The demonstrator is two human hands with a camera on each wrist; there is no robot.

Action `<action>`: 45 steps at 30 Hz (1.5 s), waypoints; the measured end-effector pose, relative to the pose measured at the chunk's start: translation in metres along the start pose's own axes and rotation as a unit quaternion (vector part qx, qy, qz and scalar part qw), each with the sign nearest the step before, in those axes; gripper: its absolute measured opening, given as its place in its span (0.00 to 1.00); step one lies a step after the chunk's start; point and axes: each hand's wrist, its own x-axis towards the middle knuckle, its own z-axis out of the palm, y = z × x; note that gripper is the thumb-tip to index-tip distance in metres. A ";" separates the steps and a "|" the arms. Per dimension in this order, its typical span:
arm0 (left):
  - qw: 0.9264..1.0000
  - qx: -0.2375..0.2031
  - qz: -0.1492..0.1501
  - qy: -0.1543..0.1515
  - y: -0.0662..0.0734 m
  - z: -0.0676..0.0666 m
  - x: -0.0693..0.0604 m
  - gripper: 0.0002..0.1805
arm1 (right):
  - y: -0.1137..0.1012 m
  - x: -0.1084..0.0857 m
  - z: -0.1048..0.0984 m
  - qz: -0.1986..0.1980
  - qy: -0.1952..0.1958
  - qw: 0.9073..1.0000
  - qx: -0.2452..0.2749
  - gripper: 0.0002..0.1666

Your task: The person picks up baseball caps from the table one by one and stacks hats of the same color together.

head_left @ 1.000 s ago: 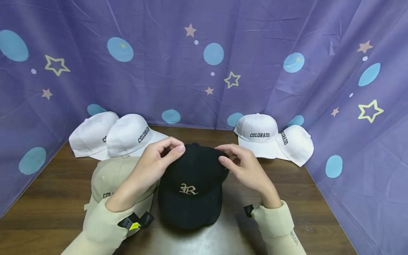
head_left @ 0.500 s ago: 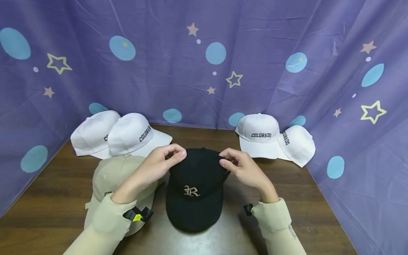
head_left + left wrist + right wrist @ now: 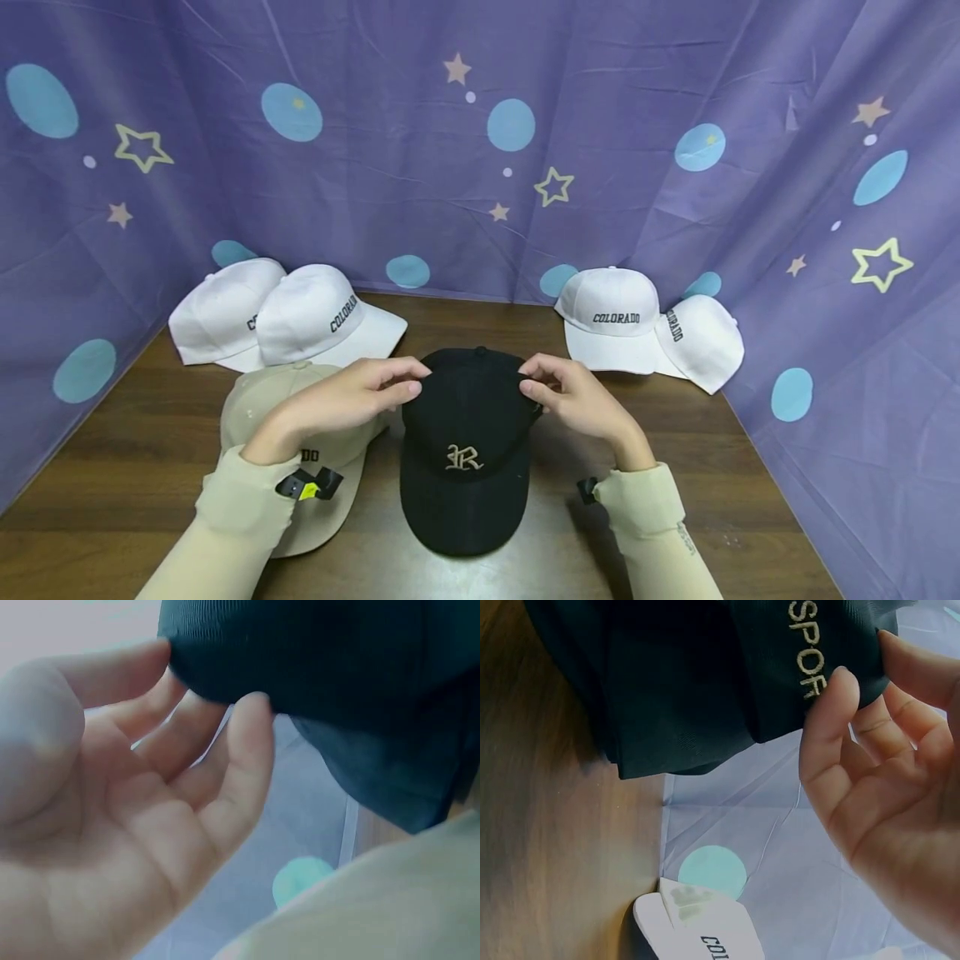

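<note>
A black baseball cap (image 3: 467,408) with a beige embroidered emblem stands on the table, brim towards me. My left hand (image 3: 341,404) is at the left of its crown, thumb and fingers apart; in the left wrist view those fingertips (image 3: 255,705) meet the cap's edge. On the other side, my right hand (image 3: 581,404) touches the crown with loosely bent fingers. Raised lettering on the cap's side (image 3: 808,652) shows beside the right fingertips. A beige cap (image 3: 262,408) lies under my left forearm, partly hidden by it.
Two overlapping white caps (image 3: 303,321) sit at the back left. Another pair of white caps (image 3: 611,300) is at the back right. A purple patterned curtain (image 3: 420,192) encloses the brown wooden table (image 3: 697,517) at the back and sides.
The black cap has been turned slightly and set lower, a little to the right. My left hand has loosened and drawn back leftward; the right has stayed at the crown.
</note>
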 end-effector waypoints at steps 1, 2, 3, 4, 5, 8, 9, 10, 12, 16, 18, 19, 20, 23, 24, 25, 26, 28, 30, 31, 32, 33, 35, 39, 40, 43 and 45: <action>1.000 0.003 0.001 -0.006 -0.002 -0.001 0.000 0.17 | 0.001 0.000 0.000 0.002 -0.002 1.000 -0.001 0.04; 1.000 0.006 0.003 -0.010 -0.004 -0.001 -0.001 0.17 | 0.002 0.000 -0.001 0.005 -0.004 1.000 -0.002 0.04; 1.000 0.009 0.006 -0.012 -0.005 -0.002 -0.001 0.17 | 0.003 0.000 -0.001 0.008 -0.005 1.000 -0.004 0.04; 1.000 0.014 0.008 -0.014 -0.006 -0.002 -0.001 0.17 | 0.003 0.000 -0.001 0.012 -0.006 1.000 -0.007 0.04; 1.000 0.020 0.009 -0.014 -0.007 -0.002 -0.001 0.17 | 0.004 0.000 -0.002 0.016 -0.007 1.000 -0.009 0.04; 0.999 0.033 0.013 -0.017 -0.009 -0.003 0.000 0.17 | 0.007 -0.001 -0.004 0.022 -0.009 0.999 -0.022 0.04; 0.999 0.036 0.017 -0.017 -0.009 -0.003 0.000 0.17 | 0.008 -0.001 -0.004 0.022 -0.009 0.999 -0.028 0.04; 0.999 0.039 0.020 -0.018 -0.009 -0.003 0.000 0.17 | 0.009 -0.002 -0.004 0.022 -0.010 0.999 -0.033 0.04; 0.999 0.042 0.026 -0.017 -0.010 -0.002 0.001 0.17 | 0.010 -0.002 -0.005 0.019 -0.010 0.999 -0.044 0.04; 0.999 0.038 0.030 -0.010 -0.012 0.001 0.004 0.17 | 0.012 -0.002 -0.005 0.015 -0.011 0.998 -0.058 0.04; 0.999 0.035 0.027 -0.005 -0.013 0.003 0.005 0.16 | 0.013 -0.003 -0.006 0.016 -0.013 0.998 -0.061 0.03; 0.999 0.034 0.026 -0.003 -0.014 0.004 0.006 0.16 | 0.013 -0.003 -0.006 0.017 -0.014 0.998 -0.062 0.03; 0.999 0.034 0.026 0.000 -0.014 0.005 0.007 0.16 | 0.014 -0.003 -0.006 0.017 -0.015 0.998 -0.063 0.03; 0.999 0.036 0.027 0.006 -0.017 0.007 0.009 0.15 | 0.015 -0.003 -0.006 0.020 -0.019 0.998 -0.064 0.03; 0.999 0.037 0.027 0.008 -0.018 0.008 0.009 0.15 | 0.015 -0.003 -0.006 0.021 -0.020 0.997 -0.065 0.03; 0.999 0.038 0.027 0.010 -0.019 0.008 0.010 0.14 | 0.015 -0.003 -0.006 0.021 -0.021 0.997 -0.065 0.03; 0.999 0.038 0.028 0.013 -0.020 0.009 0.011 0.14 | 0.015 -0.003 -0.006 0.022 -0.022 0.997 -0.066 0.03; 0.999 0.040 0.028 0.020 -0.021 0.011 0.012 0.13 | 0.015 -0.003 -0.006 0.023 -0.022 0.997 -0.069 0.02; 0.998 0.041 0.027 0.027 -0.022 0.014 0.014 0.12 | 0.016 -0.003 -0.006 0.025 -0.022 0.997 -0.074 0.02; 0.998 0.041 0.027 0.032 -0.022 0.015 0.014 0.12 | 0.017 -0.003 -0.006 0.025 -0.021 0.996 -0.077 0.02; 0.998 0.043 0.027 0.037 -0.022 0.017 0.015 0.11 | 0.017 -0.002 -0.006 0.025 -0.021 0.996 -0.080 0.02; 0.998 0.045 0.028 0.043 -0.022 0.019 0.016 0.10 | 0.018 -0.002 -0.006 0.025 -0.020 0.996 -0.083 0.02; 0.997 0.050 0.031 0.057 -0.023 0.022 0.018 0.09 | 0.019 -0.002 -0.005 0.025 -0.018 0.996 -0.088 0.03; 0.995 0.053 0.024 0.082 -0.023 0.027 0.022 0.14 | 0.021 -0.001 -0.004 0.024 -0.011 0.995 -0.100 0.06; 0.995 0.055 0.021 0.086 -0.023 0.028 0.023 0.17 | 0.022 -0.001 -0.003 0.025 -0.008 0.994 -0.104 0.07; 0.993 0.068 0.016 0.090 -0.024 0.029 0.024 0.24 | 0.024 0.001 -0.001 0.023 0.002 0.993 -0.117 0.06; 0.992 0.088 0.017 0.091 -0.024 0.030 0.025 0.25 | 0.024 0.002 0.000 0.022 0.011 0.992 -0.124 0.06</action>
